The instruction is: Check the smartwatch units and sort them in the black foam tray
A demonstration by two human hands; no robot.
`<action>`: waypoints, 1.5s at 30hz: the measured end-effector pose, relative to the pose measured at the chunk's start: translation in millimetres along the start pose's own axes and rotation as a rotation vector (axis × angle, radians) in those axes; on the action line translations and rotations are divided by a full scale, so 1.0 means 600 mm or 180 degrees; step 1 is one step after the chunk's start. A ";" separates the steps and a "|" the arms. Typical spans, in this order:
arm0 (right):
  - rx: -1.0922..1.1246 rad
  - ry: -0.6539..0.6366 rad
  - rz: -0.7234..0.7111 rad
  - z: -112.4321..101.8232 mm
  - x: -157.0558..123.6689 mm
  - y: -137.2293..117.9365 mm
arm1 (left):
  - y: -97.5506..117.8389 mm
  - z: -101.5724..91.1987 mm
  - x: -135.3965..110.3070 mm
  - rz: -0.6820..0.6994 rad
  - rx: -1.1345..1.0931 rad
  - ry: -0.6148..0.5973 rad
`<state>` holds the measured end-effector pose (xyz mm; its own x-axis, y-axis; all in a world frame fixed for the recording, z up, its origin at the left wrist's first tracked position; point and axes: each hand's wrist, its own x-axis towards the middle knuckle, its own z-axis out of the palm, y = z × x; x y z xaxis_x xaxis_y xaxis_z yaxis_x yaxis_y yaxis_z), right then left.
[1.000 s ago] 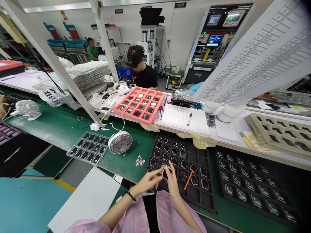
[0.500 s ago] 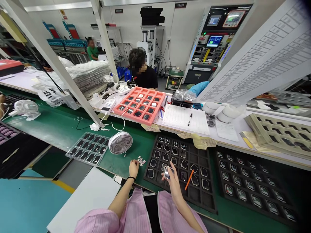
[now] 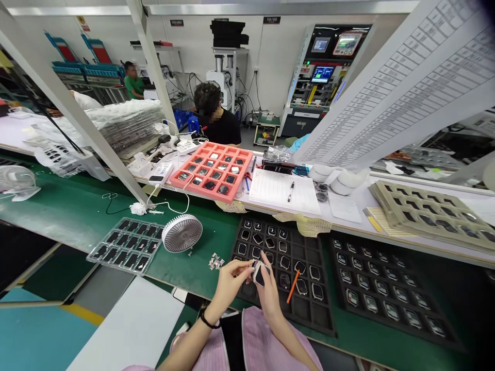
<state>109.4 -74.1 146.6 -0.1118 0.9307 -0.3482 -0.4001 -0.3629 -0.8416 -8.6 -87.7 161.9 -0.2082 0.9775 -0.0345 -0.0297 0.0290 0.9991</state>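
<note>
In the head view my right hand point(image 3: 269, 294) grips a smartwatch body point(image 3: 260, 275) with a dark face and a pale metallic edge, tilted above the tray. My left hand point(image 3: 232, 279) meets it from the left, fingertips pinched at the watch's edge; whatever they hold is too small to make out. Below both hands lies a black foam tray point(image 3: 303, 242) with several watch bodies in its compartments. An orange stick tool point(image 3: 293, 287) rests across the tray, right of my right hand. Left of my hands, small pale pieces point(image 3: 215, 261) lie in a loose pile on the green bench.
A white fan point(image 3: 182, 233) stands left of the pile, beside a clear tray of black parts point(image 3: 126, 245). Another black tray point(image 3: 390, 288) of watches lies right. On the shelf are a coral tray point(image 3: 212, 171) and a paper form point(image 3: 284, 190). A person point(image 3: 216, 116) sits opposite.
My left hand has moved from the pile of small pieces rightward to the watch in my right hand. The watch has turned, its dark face now showing. The camera view has shifted slightly right.
</note>
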 end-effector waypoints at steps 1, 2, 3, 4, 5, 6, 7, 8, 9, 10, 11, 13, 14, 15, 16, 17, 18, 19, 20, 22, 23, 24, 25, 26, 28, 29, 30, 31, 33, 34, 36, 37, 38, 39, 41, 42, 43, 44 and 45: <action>-0.0022 0.0002 0.0000 0.000 0.000 0.000 | 0.009 0.007 -0.003 0.0023 -0.0159 0.0019; -0.0046 -0.0010 0.0003 -0.001 0.001 0.001 | 0.016 0.011 -0.004 0.0052 -0.0214 0.0057; -0.0075 -0.0031 -0.0002 -0.001 0.002 0.003 | 0.021 0.013 -0.005 0.0076 -0.0226 0.0093; -0.0109 -0.0053 -0.0028 -0.002 0.002 0.004 | 0.025 0.014 -0.005 0.0090 -0.0228 0.0125; -0.0146 -0.0067 -0.0078 -0.003 0.003 0.006 | 0.027 0.014 -0.005 0.0091 -0.0232 0.0144; -0.0181 -0.0081 -0.0145 -0.003 0.003 0.007 | 0.029 0.013 -0.005 0.0086 -0.0245 0.0175; -0.0211 -0.0097 -0.0221 -0.004 0.004 0.008 | 0.031 0.013 -0.005 0.0084 -0.0267 0.0218; -0.0241 -0.0115 -0.0297 -0.004 0.004 0.010 | 0.032 0.014 -0.005 0.0093 -0.0291 0.0269; -0.0278 -0.0132 -0.0372 -0.005 0.004 0.011 | 0.033 0.014 -0.005 0.0111 -0.0310 0.0317; -0.0320 -0.0141 -0.0446 -0.005 0.004 0.011 | 0.033 0.015 -0.006 0.0133 -0.0319 0.0352; -0.0365 -0.0139 -0.0515 -0.006 0.004 0.012 | 0.033 0.017 -0.007 0.0155 -0.0320 0.0367; -0.0450 -0.0122 -0.0614 -0.007 0.004 0.012 | 0.033 0.019 -0.009 0.0200 -0.0294 0.0359; -0.0487 -0.0107 -0.0650 -0.007 0.004 0.012 | 0.033 0.020 -0.010 0.0226 -0.0271 0.0355; -0.0517 -0.0091 -0.0678 -0.007 0.004 0.012 | 0.034 0.021 -0.011 0.0257 -0.0249 0.0358; -0.0537 -0.0079 -0.0698 -0.007 0.003 0.011 | 0.034 0.021 -0.011 0.0292 -0.0232 0.0374; -0.0546 -0.0071 -0.0712 -0.006 0.003 0.011 | 0.034 0.021 -0.012 0.0327 -0.0222 0.0401; -0.0548 -0.0068 -0.0719 -0.005 0.002 0.010 | 0.035 0.021 -0.013 0.0358 -0.0215 0.0430; -0.0546 -0.0073 -0.0719 -0.005 0.001 0.009 | 0.036 0.020 -0.014 0.0382 -0.0210 0.0454; -0.0546 -0.0087 -0.0711 -0.004 0.001 0.009 | 0.036 0.018 -0.014 0.0398 -0.0201 0.0478; -0.0557 -0.0099 -0.0700 -0.003 0.000 0.007 | 0.038 0.015 -0.015 0.0417 -0.0160 0.0545; -0.0568 -0.0096 -0.0694 -0.002 0.000 0.006 | 0.039 0.013 -0.015 0.0428 -0.0137 0.0595; -0.0578 -0.0087 -0.0687 -0.002 0.000 0.005 | 0.040 0.012 -0.015 0.0442 -0.0117 0.0648; -0.0589 -0.0075 -0.0676 -0.002 0.000 0.005 | 0.040 0.011 -0.016 0.0453 -0.0098 0.0678; -0.0600 -0.0065 -0.0665 -0.002 0.000 0.004 | 0.040 0.012 -0.016 0.0464 -0.0079 0.0666; -0.0623 -0.0076 -0.0645 -0.001 0.000 0.003 | 0.038 0.014 -0.016 0.0493 -0.0032 0.0551; -0.0632 -0.0088 -0.0640 -0.001 -0.001 0.003 | 0.037 0.016 -0.017 0.0508 -0.0002 0.0484; -0.0642 -0.0105 -0.0641 -0.001 -0.001 0.003 | 0.036 0.018 -0.018 0.0521 0.0036 0.0441; -0.0656 -0.0122 -0.0645 -0.001 -0.002 0.004 | 0.035 0.020 -0.018 0.0536 0.0085 0.0430; -0.0696 -0.0125 -0.0672 -0.002 -0.002 0.004 | 0.035 0.023 -0.020 0.0548 0.0226 0.0422; -0.0718 -0.0101 -0.0689 -0.003 -0.002 0.004 | 0.034 0.023 -0.022 0.0539 0.0313 0.0385; -0.0749 -0.0024 -0.0716 -0.005 -0.001 0.004 | 0.032 0.024 -0.026 0.0460 0.0436 0.0141; -0.0755 0.0015 -0.0724 -0.006 0.000 0.004 | 0.030 0.024 -0.030 0.0364 0.0421 -0.0065; -0.0753 0.0044 -0.0722 -0.007 0.001 0.004 | 0.026 0.024 -0.033 0.0218 0.0343 -0.0311; -0.0745 0.0059 -0.0713 -0.008 0.002 0.004 | 0.021 0.025 -0.037 0.0041 0.0221 -0.0563; -0.0711 0.0053 -0.0659 -0.010 0.002 0.005 | 0.009 0.024 -0.044 -0.0314 -0.0035 -0.0969; -0.0692 0.0035 -0.0608 -0.012 0.002 0.006 | 0.003 0.022 -0.046 -0.0446 -0.0110 -0.1088; -0.0683 0.0021 -0.0554 -0.015 0.003 0.008 | -0.002 0.019 -0.048 -0.0536 -0.0122 -0.1182; -0.0696 0.0012 -0.0507 -0.019 0.003 0.010 | -0.006 0.015 -0.048 -0.0574 -0.0049 -0.1255; -0.0735 0.0002 -0.0469 -0.024 0.004 0.013 | -0.009 0.009 -0.046 -0.0544 0.0131 -0.1305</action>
<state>119.1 -75.5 133.3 -0.0671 0.9743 -0.2151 -0.1941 -0.2242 -0.9550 2.6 -113.9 157.7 0.2014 0.9598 -0.1955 0.0107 0.1974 0.9803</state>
